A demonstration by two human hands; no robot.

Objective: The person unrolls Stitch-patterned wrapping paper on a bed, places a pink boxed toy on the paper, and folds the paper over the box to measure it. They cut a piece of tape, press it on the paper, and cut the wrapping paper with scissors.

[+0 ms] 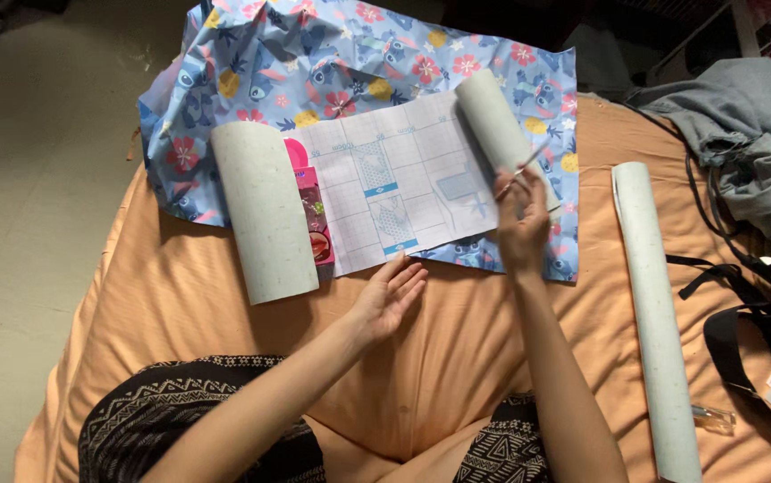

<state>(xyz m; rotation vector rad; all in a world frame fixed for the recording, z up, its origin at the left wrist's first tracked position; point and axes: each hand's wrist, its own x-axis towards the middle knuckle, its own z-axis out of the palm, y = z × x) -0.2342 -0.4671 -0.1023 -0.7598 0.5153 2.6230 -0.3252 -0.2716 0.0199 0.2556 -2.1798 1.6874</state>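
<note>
A sheet of pale gridded backing paper lies spread on blue flowered wrapping paper, both ends curled into rolls. My left hand rests open, palm up, at the sheet's near edge. My right hand is raised over the sheet's right side, fingers pinched on a thin pale stick, perhaps a pencil, beside the right curl. A pink box peeks out from under the left curl.
All lies on an orange bedsheet. A long rolled tube of the same pale paper lies to the right. Grey clothing and black straps sit at the far right. My patterned trousers are at the bottom.
</note>
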